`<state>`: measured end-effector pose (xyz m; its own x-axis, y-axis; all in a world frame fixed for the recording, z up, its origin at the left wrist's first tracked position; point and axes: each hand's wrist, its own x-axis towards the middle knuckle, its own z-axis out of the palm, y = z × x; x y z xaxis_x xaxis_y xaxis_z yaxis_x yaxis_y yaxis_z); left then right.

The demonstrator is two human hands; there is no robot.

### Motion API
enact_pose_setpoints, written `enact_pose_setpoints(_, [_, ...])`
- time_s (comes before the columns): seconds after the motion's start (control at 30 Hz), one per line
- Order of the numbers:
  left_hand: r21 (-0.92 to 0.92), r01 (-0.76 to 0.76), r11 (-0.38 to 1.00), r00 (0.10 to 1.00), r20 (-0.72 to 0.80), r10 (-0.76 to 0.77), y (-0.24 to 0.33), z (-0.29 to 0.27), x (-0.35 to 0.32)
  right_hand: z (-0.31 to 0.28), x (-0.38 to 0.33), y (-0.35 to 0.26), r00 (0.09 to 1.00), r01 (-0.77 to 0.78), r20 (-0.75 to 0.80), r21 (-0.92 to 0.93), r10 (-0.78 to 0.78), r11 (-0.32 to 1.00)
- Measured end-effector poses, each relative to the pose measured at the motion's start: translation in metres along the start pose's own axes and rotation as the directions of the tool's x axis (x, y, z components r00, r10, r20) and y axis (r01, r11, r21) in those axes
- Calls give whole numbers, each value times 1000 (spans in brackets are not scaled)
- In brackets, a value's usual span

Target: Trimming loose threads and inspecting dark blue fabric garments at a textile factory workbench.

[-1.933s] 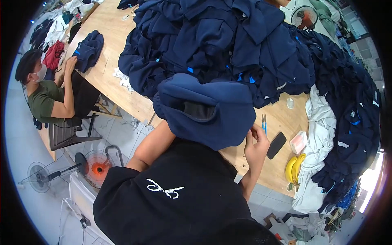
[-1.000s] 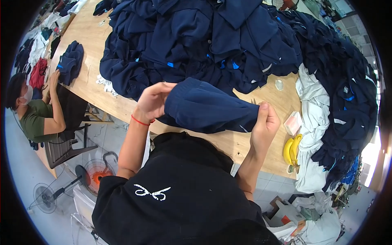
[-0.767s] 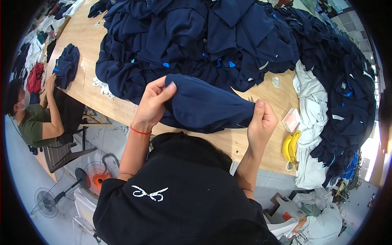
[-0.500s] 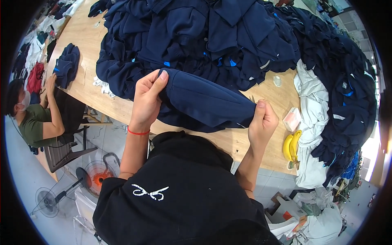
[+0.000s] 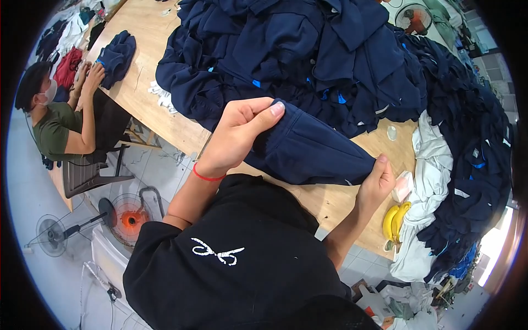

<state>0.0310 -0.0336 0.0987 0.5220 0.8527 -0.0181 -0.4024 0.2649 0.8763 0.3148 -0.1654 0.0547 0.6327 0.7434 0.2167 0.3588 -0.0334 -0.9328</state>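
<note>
A navy-blue garment (image 5: 319, 148) is pulled out between my two hands above the near edge of the table, a long seam or fold running along it. My left hand (image 5: 239, 132) pinches its upper left corner, thumb on top. At the lower right end, the closed fingers of my right hand (image 5: 379, 179) grip the cloth. A small pale mark shows on the lower edge close to that hand. What kind of garment it is cannot be made out. Just beyond rises a large heap of navy garments (image 5: 286, 44) with bright blue tags.
White cloth (image 5: 432, 165) and more navy garments (image 5: 467, 181) lie along the right. Bananas (image 5: 396, 220) and a small pinkish-white box (image 5: 402, 186) rest near the table (image 5: 173, 132) edge. At the left, a seated co-worker (image 5: 66, 124) handles dark cloth (image 5: 118, 58). Fans (image 5: 129, 220) stand below.
The view has shifted, so most things sit farther right. My hands are closer together in the picture, and the garment's visible span is shorter. Both hands keep hold of it.
</note>
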Motion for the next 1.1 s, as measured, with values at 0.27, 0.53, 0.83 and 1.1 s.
enact_pose_setpoints(0.27, [27,25,999,992,119,-28,-15,4,1,5,3,6,948,265,-48,-425,-314,866])
enact_pose_setpoints(0.53, [691,-254,677,897,430,-103,-96,-15,5,31,-16,16,987,26,161,-150,-2,988])
enact_pose_setpoints(0.83, [968,65,244,936,-144,321,-128,-100,5,58,-9,53,963,264,186,-502,-196,823])
enact_pose_setpoints(1.1, [125,431,894,815,-480,-326,-161,-132,-8,29,-4,134,786,-617,312,354,534,703])
